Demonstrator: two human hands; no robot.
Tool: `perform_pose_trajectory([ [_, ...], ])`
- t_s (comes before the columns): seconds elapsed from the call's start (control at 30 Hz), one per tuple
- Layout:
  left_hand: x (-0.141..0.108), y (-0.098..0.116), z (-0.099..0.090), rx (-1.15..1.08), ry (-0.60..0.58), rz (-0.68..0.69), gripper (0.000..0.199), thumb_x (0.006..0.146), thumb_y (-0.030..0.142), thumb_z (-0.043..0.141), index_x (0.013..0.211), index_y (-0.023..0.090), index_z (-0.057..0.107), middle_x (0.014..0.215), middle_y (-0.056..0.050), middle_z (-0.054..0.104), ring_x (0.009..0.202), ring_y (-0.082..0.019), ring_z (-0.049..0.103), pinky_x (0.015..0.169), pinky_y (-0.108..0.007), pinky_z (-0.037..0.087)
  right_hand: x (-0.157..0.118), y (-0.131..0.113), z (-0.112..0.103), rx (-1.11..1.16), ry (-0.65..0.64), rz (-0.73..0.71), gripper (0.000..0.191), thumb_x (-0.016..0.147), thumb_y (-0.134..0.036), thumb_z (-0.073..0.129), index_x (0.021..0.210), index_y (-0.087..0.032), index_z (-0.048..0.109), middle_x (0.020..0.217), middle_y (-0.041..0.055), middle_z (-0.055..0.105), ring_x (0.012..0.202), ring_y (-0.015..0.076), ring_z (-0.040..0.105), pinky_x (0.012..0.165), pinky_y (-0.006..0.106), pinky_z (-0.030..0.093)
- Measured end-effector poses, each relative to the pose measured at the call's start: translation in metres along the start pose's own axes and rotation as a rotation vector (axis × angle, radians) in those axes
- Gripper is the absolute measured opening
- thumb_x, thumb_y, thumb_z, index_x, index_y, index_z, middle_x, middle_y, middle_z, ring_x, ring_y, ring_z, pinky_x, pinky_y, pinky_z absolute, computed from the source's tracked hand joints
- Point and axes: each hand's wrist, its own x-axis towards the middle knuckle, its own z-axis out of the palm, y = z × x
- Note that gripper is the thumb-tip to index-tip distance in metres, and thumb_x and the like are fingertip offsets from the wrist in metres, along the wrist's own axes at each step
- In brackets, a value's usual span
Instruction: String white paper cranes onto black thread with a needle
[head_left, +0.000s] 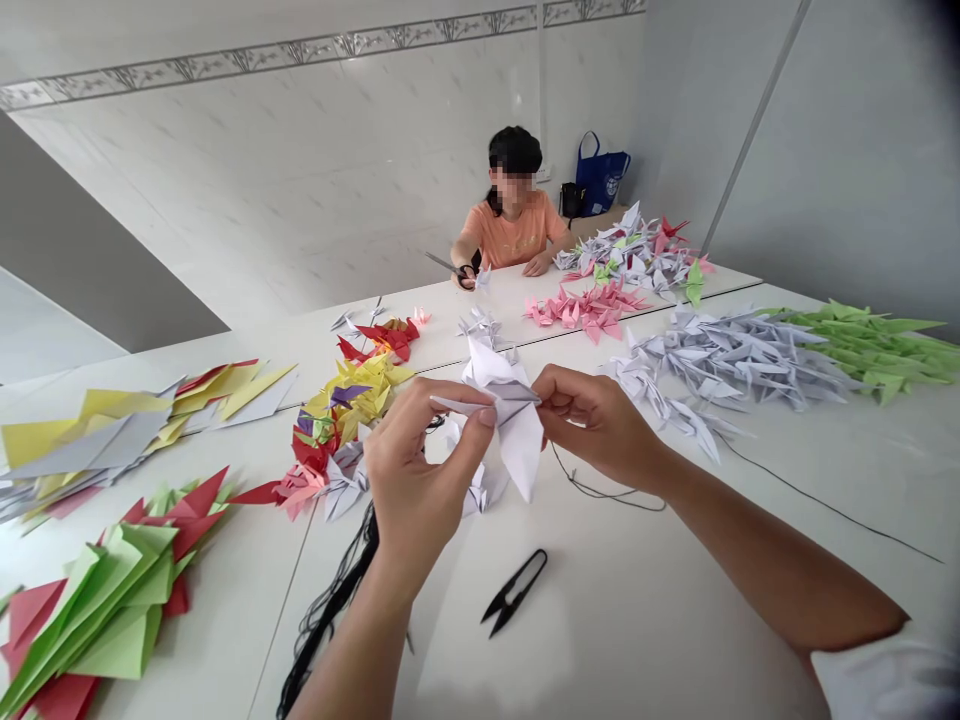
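First, one white origami crane (510, 425), held up between the two hands above the table, its paper creased and its wings hanging loose, with a slim pointed end reaching toward the left hand and a greyish shaded fold at the middle. Left hand (424, 480): narrow pinch, thumb and fingers closed on the crane's pointed end. Right hand (600, 425): also a narrow pinch, fingertips closed on the opposite side of the crane, by the grey fold. Below and between the hands, black thread snips (514, 592) lie on the white table (637, 620). Under the left wrist, a tangled bunch of black thread (330, 610); just under the right hand, a loose strand of black thread (607, 493). Left of the left hand, a heap of yellow, red and purple cranes (352, 405), and further left, flat stacks of yellow and grey paper (97, 440) and green and red paper (97, 600). Right of the right hand, a long row of white cranes (735, 360), then green cranes (862, 345). Beyond the right hand, pink cranes (585, 310). Across the table, a co-worker in an orange T-shirt (514, 235) holds scissors (442, 263); behind, a blue tote bag (600, 172).
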Motion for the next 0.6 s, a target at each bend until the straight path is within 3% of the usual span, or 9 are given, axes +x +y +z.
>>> perform_pose_trajectory([
  [0.13,0.000,0.003,0.001,0.035,-0.014,0.061,0.016,0.088,0.008,0.071,0.092,0.023,0.070,0.088,0.001,0.069,0.084,-0.013,0.063,0.074,-0.030,0.050,-0.001,0.002,0.001,0.129,-0.027,0.019,0.011,0.098,-0.031,0.066,0.098,-0.022,0.059,0.083,-0.0007,0.073,0.078,0.0144,0.071,0.069,0.025,0.053],
  [0.37,0.000,0.006,0.001,0.070,-0.022,0.090,0.018,0.087,0.005,0.070,0.092,0.023,0.069,0.088,0.002,0.069,0.084,-0.012,0.063,0.074,-0.029,0.051,-0.002,0.003,0.001,0.199,-0.069,0.046,0.020,0.100,-0.037,0.063,0.111,-0.027,0.049,0.085,-0.0009,0.073,0.080,0.0178,0.072,0.067,0.028,0.052],
  [0.6,-0.003,0.011,0.002,0.162,0.022,0.229,0.026,0.083,0.001,0.073,0.097,0.021,0.065,0.087,0.002,0.069,0.081,-0.012,0.064,0.072,-0.027,0.052,-0.001,0.007,0.000,0.093,-0.044,-0.020,0.015,0.102,-0.038,0.059,0.103,-0.024,0.057,0.083,-0.0008,0.066,0.069,0.0136,0.059,0.059,0.026,0.043],
])
